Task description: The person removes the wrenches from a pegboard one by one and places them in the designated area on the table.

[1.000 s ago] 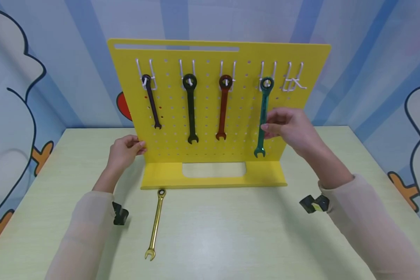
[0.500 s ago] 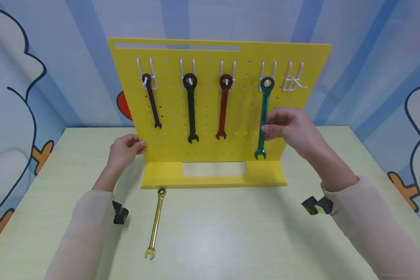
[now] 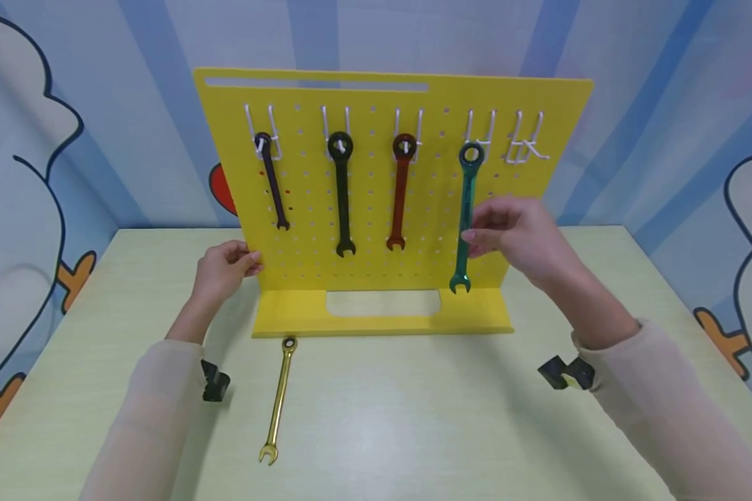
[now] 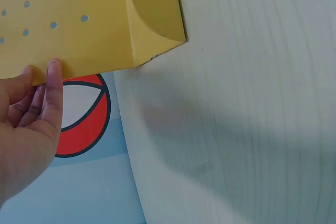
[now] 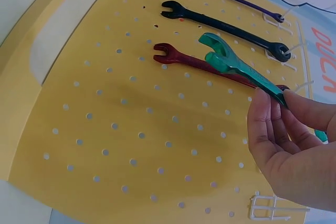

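Two hands share the work: the left hand (image 3: 224,268) grips the yellow pegboard (image 3: 376,202) by its edge to steady it, while the right hand (image 3: 517,233) pinches the green wrench (image 3: 465,216) mid-shaft, ring end just off its white hook (image 3: 479,136); best drawn straight outward, clear of the red wrench (image 3: 400,191).

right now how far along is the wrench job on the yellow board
Three wrenches hang on hooks: purple, black and red. In hand: the right hand pinches the green wrench, whose ring sits just left of its hook, off it. The left hand grips the yellow board by its edge. The gold wrench lies on the table, untouched.
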### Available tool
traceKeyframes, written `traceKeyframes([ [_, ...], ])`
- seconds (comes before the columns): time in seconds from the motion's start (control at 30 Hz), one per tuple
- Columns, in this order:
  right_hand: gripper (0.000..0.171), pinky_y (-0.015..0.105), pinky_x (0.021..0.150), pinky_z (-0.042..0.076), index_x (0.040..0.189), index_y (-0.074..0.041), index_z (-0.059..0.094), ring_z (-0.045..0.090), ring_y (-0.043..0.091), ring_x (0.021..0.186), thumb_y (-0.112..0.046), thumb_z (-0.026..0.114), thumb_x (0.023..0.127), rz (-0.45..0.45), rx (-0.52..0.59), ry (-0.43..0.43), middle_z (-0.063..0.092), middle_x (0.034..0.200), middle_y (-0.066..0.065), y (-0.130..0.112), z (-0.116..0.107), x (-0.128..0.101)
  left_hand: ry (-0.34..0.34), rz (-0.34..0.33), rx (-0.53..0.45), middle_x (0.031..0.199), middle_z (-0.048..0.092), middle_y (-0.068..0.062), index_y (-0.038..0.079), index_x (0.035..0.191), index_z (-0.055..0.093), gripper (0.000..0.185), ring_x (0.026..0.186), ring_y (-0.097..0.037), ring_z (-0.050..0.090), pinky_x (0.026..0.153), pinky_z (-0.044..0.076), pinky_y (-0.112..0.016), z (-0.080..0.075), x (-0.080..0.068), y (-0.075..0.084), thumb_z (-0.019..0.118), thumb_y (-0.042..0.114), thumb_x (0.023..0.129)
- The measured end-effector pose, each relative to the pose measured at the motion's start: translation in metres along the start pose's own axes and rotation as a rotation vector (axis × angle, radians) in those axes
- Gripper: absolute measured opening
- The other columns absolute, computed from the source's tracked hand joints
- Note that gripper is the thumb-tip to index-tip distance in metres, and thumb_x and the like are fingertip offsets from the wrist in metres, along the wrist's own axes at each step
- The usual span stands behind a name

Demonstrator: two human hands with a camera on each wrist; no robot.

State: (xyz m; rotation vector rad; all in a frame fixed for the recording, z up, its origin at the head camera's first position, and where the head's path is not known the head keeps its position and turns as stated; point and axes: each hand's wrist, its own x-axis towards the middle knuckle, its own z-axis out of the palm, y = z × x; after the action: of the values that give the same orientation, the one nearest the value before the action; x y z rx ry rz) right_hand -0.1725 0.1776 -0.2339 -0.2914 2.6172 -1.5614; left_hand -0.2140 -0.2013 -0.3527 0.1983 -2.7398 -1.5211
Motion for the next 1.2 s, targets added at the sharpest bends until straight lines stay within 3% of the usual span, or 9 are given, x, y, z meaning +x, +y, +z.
traceKeyframes([
  [0.5,0.014,0.033,0.074,0.054,0.098,0.007,0.057,0.064,0.022,0.072,-0.002,0.059,0.088,0.031,0.003,-0.107,0.063,0.087,0.015,0.012,0.016,0.003,0.000,-0.006,0.001,0.104,0.060,-0.022,-0.006,0.112,0.054,0.031,0.092,-0.028,0.062,0.083,0.051,-0.034,0.000,0.000,0.000,0.049,0.019,0.095],
  [0.9,0.012,0.034,0.070,0.056,0.097,0.009,0.054,0.063,0.029,0.071,0.003,0.058,0.087,0.073,0.092,-0.157,0.058,0.081,0.015,0.034,0.044,0.005,-0.002,-0.003,-0.001,0.104,0.060,-0.022,-0.007,0.112,0.054,0.031,0.091,-0.027,0.062,0.082,0.051,-0.033,0.000,0.000,0.001,0.049,0.018,0.095],
  [1.2,0.010,0.040,0.069,0.056,0.095,0.010,0.055,0.063,0.026,0.066,0.006,0.057,0.086,0.091,0.165,-0.210,0.057,0.079,0.015,0.048,0.070,0.006,0.006,-0.012,-0.002,0.104,0.060,-0.022,-0.006,0.112,0.054,0.029,0.088,-0.025,0.062,0.082,0.052,-0.033,0.000,0.000,0.001,0.050,0.017,0.095],
])
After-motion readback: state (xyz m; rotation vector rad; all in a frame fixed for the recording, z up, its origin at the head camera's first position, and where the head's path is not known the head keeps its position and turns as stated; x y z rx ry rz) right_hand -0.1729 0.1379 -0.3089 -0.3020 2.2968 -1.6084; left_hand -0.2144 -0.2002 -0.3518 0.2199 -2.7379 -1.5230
